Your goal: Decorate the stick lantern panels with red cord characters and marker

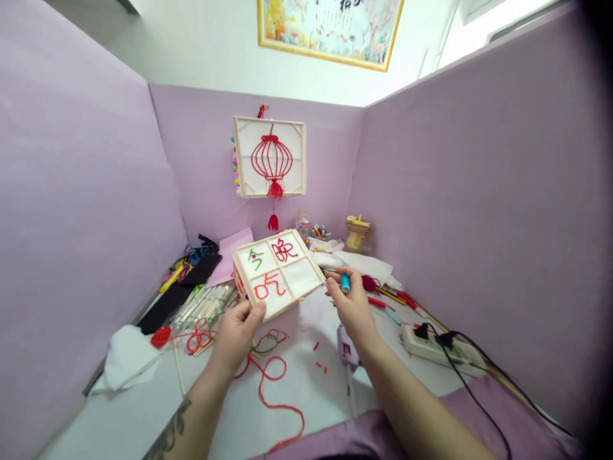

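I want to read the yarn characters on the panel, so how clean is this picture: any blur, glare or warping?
Head view: even soft light, no glare on the square wooden-framed panel with red and green yarn characters; the left hand and right hand look fairly sharp; wide-lens warping bends the purple partition walls; the right edge darkens to black.

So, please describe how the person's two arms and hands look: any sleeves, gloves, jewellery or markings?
Both forearms are bare, with no sleeves in view. The left hand and right hand wear no gloves, and no rings or watch are visible. The left forearm carries a dark tattoo near the picture's lower edge; its design is unclear.
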Motion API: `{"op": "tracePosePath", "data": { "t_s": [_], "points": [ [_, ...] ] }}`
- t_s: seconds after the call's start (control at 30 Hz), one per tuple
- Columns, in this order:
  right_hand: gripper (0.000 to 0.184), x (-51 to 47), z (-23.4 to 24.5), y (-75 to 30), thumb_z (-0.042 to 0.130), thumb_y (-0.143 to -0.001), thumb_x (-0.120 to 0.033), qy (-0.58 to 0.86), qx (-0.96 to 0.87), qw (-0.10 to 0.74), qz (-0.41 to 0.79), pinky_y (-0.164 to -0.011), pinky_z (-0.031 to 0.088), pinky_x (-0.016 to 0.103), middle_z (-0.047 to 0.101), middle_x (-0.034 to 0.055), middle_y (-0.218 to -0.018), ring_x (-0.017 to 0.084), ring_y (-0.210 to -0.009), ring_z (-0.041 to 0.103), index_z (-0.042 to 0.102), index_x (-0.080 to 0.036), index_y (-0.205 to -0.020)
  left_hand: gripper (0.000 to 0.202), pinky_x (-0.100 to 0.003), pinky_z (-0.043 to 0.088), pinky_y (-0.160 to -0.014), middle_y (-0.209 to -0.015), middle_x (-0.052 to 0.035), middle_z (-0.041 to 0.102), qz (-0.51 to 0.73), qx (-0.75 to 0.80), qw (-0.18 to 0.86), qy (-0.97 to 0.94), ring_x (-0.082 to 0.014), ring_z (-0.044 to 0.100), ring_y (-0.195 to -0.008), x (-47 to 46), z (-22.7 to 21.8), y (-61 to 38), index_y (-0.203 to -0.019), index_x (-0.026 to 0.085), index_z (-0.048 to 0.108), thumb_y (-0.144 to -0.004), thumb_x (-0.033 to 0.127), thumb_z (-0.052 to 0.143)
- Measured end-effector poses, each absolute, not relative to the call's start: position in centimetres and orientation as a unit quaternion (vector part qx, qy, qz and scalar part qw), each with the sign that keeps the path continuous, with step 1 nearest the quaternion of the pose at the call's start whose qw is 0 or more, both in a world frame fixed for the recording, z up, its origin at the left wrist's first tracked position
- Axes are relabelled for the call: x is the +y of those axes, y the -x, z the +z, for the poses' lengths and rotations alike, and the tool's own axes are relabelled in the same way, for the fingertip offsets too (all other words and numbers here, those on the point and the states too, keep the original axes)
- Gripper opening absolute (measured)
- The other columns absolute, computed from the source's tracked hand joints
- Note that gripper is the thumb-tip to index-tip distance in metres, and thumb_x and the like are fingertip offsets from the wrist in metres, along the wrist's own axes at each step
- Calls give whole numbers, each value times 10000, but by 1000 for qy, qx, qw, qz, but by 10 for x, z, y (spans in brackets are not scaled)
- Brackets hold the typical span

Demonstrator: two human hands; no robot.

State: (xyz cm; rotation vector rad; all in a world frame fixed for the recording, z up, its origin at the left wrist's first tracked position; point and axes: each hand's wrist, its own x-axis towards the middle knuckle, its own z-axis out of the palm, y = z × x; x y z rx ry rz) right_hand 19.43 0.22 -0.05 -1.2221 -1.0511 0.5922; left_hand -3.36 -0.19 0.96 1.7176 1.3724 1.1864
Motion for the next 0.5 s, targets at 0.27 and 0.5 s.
{"op": "tracePosePath", "data": {
  "t_s": [0.27, 0.5],
  "points": [
    [453, 27, 20, -194, 704, -633, -380, 492, -414, 664, 382, -420, 418, 198, 640, -41, -687, 148, -542, 633, 452, -223, -975, 496, -244, 306, -511, -505, 30, 389, 393, 518, 273, -709, -118, 384, -517, -15, 19, 27, -535, 194, 407, -810, 605, 449],
    [466, 26, 19, -198, 757, -576, -327, 453, -372, 684, 434, -468, 482, 230, 626, -56, -583, 126, -477, 589, 456, -224, -918, 347, -264, 458, -660, -815, -42, 646, 548, 562, 17, -620, -165, 571, -718, -13, 57, 59, -849, 171, 644, -832, 501, 539]
  ]
}}
